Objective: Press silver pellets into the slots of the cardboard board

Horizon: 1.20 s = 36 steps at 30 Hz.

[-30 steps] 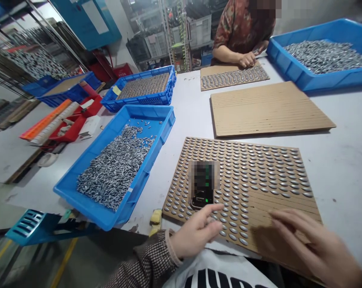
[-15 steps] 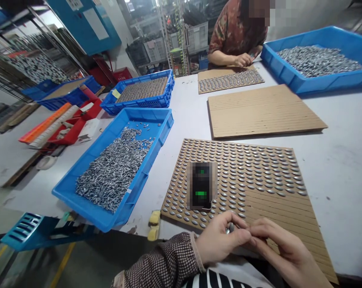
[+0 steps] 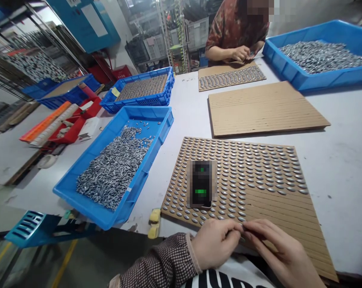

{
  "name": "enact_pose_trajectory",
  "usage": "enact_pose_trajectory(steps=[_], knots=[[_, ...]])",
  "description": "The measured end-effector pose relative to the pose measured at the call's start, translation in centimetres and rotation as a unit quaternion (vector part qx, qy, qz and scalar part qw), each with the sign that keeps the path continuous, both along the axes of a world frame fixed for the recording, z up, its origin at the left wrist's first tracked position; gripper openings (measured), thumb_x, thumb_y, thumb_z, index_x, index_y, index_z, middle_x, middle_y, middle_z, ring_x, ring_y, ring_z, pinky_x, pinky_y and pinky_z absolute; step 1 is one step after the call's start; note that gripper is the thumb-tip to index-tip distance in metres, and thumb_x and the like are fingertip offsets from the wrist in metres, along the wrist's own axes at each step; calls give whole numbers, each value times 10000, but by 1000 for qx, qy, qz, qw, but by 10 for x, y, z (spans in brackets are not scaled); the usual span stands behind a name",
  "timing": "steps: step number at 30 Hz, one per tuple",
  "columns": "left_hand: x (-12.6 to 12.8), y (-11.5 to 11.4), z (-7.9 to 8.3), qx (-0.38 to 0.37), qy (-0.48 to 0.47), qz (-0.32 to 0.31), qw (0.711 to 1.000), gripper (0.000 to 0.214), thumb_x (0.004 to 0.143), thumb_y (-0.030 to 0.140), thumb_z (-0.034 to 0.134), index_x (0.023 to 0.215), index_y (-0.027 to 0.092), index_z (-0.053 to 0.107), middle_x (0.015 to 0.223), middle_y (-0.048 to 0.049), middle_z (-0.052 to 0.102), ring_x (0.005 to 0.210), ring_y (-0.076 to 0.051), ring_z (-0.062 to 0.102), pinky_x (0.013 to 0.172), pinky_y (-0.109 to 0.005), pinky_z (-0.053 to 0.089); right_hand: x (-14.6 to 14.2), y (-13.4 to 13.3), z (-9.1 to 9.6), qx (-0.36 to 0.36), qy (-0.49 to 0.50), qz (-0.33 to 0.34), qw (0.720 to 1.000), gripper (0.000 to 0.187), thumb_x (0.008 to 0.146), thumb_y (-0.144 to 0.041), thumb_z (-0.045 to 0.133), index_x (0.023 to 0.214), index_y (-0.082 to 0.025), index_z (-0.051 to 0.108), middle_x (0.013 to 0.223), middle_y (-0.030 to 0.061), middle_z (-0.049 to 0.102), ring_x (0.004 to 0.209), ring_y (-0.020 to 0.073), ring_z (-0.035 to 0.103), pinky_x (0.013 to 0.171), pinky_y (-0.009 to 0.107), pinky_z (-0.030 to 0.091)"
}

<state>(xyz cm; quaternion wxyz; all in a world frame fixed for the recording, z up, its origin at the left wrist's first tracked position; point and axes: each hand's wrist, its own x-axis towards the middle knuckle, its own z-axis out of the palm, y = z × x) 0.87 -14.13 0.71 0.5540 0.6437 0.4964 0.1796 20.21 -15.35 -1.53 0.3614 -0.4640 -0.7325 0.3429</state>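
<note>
A slotted cardboard sheet (image 3: 277, 212) lies before me, with rows of small spindle-shaped metal pieces (image 3: 229, 160) set in its slots. Its lower right part has bare slots. My left hand (image 3: 215, 244) is closed at the sheet's near edge, its curled fingers hiding the pieces inside. My right hand (image 3: 281, 248) pinches at a metal piece, its fingertips meeting my left fingertips just below the last filled rows. The piece is mostly covered by the fingers. A phone-like dark device (image 3: 201, 184), partly blurred, rests on the filled rows.
Left of the sheet stands a blue tray (image 3: 62, 190) of loose metal pieces; another blue tray (image 3: 307, 82) is at far right. Stacked cardboard (image 3: 265, 110) lies beyond my sheet. Across the table a co-worker (image 3: 233, 32) handles a partly filled sheet (image 3: 230, 78). A yellow object (image 3: 154, 223) sits at the table edge.
My left fingers have curled over the metal pieces that showed in them before. Both hands have shifted slightly left, and my right fingertips are now closer to the filled rows.
</note>
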Motion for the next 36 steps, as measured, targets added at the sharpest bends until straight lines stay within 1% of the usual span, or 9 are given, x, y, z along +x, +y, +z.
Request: enact_pose_trajectory(steps=[6, 9, 14, 18, 21, 23, 28, 31, 36], knots=[[-39, 6, 5, 139, 136, 85, 977, 406, 941, 303, 386, 1301, 231, 560, 1144, -93, 690, 951, -212, 661, 850, -310, 460, 8, 3, -2, 18, -22, -24, 999, 143, 889, -242, 559, 1013, -239, 629, 947, 46, 675, 837, 157, 677, 717, 196, 557], [-58, 8, -2, 180, 203, 95, 958, 433, 946, 316, 380, 1343, 213, 520, 1117, -117, 694, 953, -227, 655, 838, -325, 458, 14, 5, -2, 26, -32, -37, 998, 139, 888, -254, 564, 1011, -246, 627, 937, 36, 674, 835, 154, 672, 712, 195, 548], [-69, 9, -12, 175, 269, 59, 945, 452, 947, 344, 370, 1356, 215, 512, 966, -118, 711, 861, -233, 652, 762, -322, 452, 21, 7, -3, 23, -47, -42, 998, 150, 893, -271, 549, 1011, -249, 639, 931, 36, 681, 836, 161, 673, 699, 205, 553], [-68, 12, -7, 153, 231, 89, 957, 447, 925, 355, 425, 1332, 205, 534, 882, -99, 691, 849, -218, 629, 786, -311, 432, 36, 10, -11, 17, -61, -77, 995, 171, 884, -316, 562, 1014, -246, 648, 959, 46, 685, 854, 180, 674, 720, 241, 562], [-67, 14, 1, 58, 131, 153, 978, 406, 886, 372, 499, 1251, 212, 574, 705, -15, 595, 655, -154, 548, 657, -263, 408, 61, 18, -24, 18, -95, -133, 986, 183, 879, -354, 567, 1000, -242, 648, 957, 41, 692, 851, 189, 672, 760, 282, 560], [-64, 14, 4, -75, 7, 192, 979, 330, 858, 348, 530, 1150, 205, 588, 680, 22, 528, 554, -101, 456, 540, -220, 345, 81, 26, -31, 24, -123, -175, 977, 180, 882, -368, 557, 969, -240, 649, 951, 35, 696, 845, 187, 669, 760, 289, 553], [-39, 2, -4, -389, -271, 208, 855, 307, 719, 146, 536, 1025, 175, 527, 777, -7, 568, 556, -78, 483, 432, -178, 244, 115, 50, -38, 51, -183, -181, 965, 180, 907, -352, 509, 933, -235, 644, 959, 42, 683, 858, 190, 650, 730, 306, 522], [-21, -6, -14, -436, -303, 217, 819, 261, 743, 160, 546, 1002, 151, 515, 770, -36, 607, 537, -86, 513, 404, -176, 279, 118, 61, -39, 73, -216, -156, 961, 201, 926, -328, 470, 950, -231, 645, 943, 52, 677, 862, 195, 641, 739, 319, 512], [-7, -10, -23, -451, -324, 192, 809, 277, 758, 229, 655, 969, 143, 497, 825, -83, 666, 554, -109, 591, 407, -179, 365, 121, 69, -45, 105, -252, -124, 954, 210, 938, -280, 449, 972, -219, 646, 982, 65, 662, 898, 195, 627, 790, 331, 508]])
